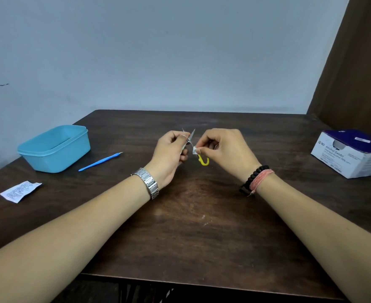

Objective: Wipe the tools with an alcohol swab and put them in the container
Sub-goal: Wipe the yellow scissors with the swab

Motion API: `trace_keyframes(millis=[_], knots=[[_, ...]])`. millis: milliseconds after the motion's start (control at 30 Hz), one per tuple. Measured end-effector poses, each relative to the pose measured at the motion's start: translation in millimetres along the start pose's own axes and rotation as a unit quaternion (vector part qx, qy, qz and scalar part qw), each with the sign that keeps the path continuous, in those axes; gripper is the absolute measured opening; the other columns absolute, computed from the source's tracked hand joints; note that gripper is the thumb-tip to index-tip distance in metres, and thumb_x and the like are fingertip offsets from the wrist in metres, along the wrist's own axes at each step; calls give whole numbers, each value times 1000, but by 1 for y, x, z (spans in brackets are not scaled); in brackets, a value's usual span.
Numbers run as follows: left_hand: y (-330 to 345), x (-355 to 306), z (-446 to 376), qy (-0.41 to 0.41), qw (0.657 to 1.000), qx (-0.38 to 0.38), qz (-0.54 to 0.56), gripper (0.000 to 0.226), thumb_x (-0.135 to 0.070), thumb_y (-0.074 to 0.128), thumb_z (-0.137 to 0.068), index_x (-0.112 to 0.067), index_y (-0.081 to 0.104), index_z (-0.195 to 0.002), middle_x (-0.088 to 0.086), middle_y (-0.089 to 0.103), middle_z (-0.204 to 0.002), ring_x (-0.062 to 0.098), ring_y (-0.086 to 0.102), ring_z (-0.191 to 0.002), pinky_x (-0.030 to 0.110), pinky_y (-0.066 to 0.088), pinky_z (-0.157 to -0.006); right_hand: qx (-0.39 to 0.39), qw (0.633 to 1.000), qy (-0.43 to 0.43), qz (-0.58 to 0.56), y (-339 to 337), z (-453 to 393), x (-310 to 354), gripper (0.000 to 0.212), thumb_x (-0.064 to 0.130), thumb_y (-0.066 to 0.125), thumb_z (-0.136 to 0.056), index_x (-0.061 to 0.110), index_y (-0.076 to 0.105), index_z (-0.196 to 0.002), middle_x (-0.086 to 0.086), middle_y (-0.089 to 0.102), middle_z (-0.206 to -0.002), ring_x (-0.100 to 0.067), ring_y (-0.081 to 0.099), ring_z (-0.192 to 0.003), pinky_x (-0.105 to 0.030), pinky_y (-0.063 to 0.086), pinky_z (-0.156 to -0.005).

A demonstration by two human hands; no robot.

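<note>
Above the middle of the dark wooden table (202, 237), my left hand (171, 152) holds a small pair of scissors (203, 159) with a yellow handle, its metal blades spread apart and pointing up. My right hand (221, 147) pinches a small white alcohol swab (195, 149) against one blade near the pivot. A blue-handled scalpel-like tool (100, 161) lies on the table to the left. Beyond it stands the open light-blue container (55, 148); I see nothing inside it.
A white and blue box of alcohol swabs (352, 153) sits at the right edge. A torn white swab wrapper (20, 191) lies at the front left. A pale wall rises behind the table, and a brown curtain (359, 62) hangs at the far right.
</note>
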State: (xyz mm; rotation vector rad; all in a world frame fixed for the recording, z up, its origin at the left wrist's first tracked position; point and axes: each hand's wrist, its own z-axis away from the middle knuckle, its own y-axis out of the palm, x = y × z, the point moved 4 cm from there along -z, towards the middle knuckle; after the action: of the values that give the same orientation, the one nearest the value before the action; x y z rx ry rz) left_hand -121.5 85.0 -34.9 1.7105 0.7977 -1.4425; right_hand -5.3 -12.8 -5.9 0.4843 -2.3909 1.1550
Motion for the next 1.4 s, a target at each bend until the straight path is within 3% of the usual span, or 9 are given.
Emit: trace_keyframes(millis=[200, 533, 700, 867, 1100, 1400], knots=[[-12, -12, -3, 7, 998, -40, 45, 12, -13, 52, -101, -14, 62, -94, 0, 50, -75, 7, 45, -56, 17, 38, -48, 44, 999, -8, -2, 5, 1, 3, 7, 19, 78, -77, 23, 73, -75, 9, 70, -71, -8, 61, -67, -30, 53, -66], [-2, -8, 1, 2, 1000, -19, 25, 14, -13, 53, -100, -17, 63, -92, -1, 51, -70, 8, 44, -55, 20, 36, -51, 6, 1000, 2, -17, -1, 1, 3, 6, 18, 76, -79, 21, 72, -76, 6, 70, -70, -9, 61, -65, -30, 53, -68], [-15, -15, -4, 0, 997, -47, 64, 14, -10, 52, -100, -13, 63, -93, 2, 50, -79, 7, 45, -56, 17, 39, -46, 28, 1000, 0, -14, 0, 1, 7, 6, 23, 79, -78, 21, 73, -76, 8, 69, -71, -8, 60, -66, -22, 50, -64], [-9, -14, -3, 6, 997, -36, 69, 13, -11, 52, -100, -13, 62, -92, 2, 50, -78, 7, 45, -55, 17, 38, -46, -6, 999, 19, -26, -9, 0, 2, 6, 18, 79, -78, 18, 74, -76, 11, 66, -65, -2, 55, -60, -12, 42, -60], [-3, -8, 1, 13, 1000, -1, 23, 13, -14, 54, -100, -17, 62, -90, -3, 51, -76, 6, 45, -55, 18, 38, -50, -27, 1000, 7, -10, -5, 1, 2, 9, 17, 76, -80, 20, 71, -74, 9, 65, -64, -11, 60, -62, -26, 51, -63], [-10, -13, -4, 13, 999, -12, 33, 12, -16, 55, -100, -18, 65, -92, -2, 53, -75, 7, 48, -57, 20, 40, -53, -18, 1000, -2, -20, -6, 0, 3, 8, 16, 78, -78, 21, 72, -75, 5, 66, -73, -10, 56, -64, -18, 43, -62]])
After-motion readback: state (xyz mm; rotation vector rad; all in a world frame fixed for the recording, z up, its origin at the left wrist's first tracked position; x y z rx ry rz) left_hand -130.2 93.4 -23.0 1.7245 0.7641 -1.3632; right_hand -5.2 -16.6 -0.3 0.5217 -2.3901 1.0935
